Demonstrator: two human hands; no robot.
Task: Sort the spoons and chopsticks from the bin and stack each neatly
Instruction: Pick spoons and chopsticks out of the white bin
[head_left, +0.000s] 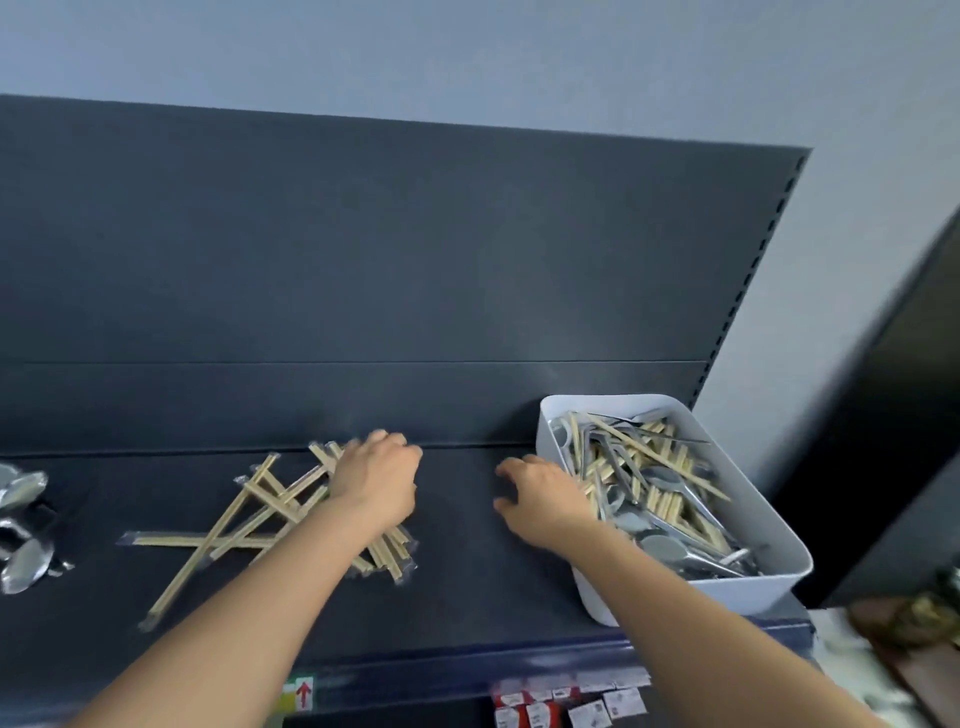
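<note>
My left hand (376, 478) lay on the single pile of wrapped chopsticks (262, 496), roughly a dozen pairs, on the shelf (467, 582). Whether its bent fingers gripped any I could not tell. My right hand (540, 501) hovered loosely curled and empty beside the one white bin (691, 592) of mixed cutlery. About three spoons (26, 564) lay far left.

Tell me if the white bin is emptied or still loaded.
Still loaded: the white bin holds a mixed heap of chopsticks and spoons up near its rim.
</note>
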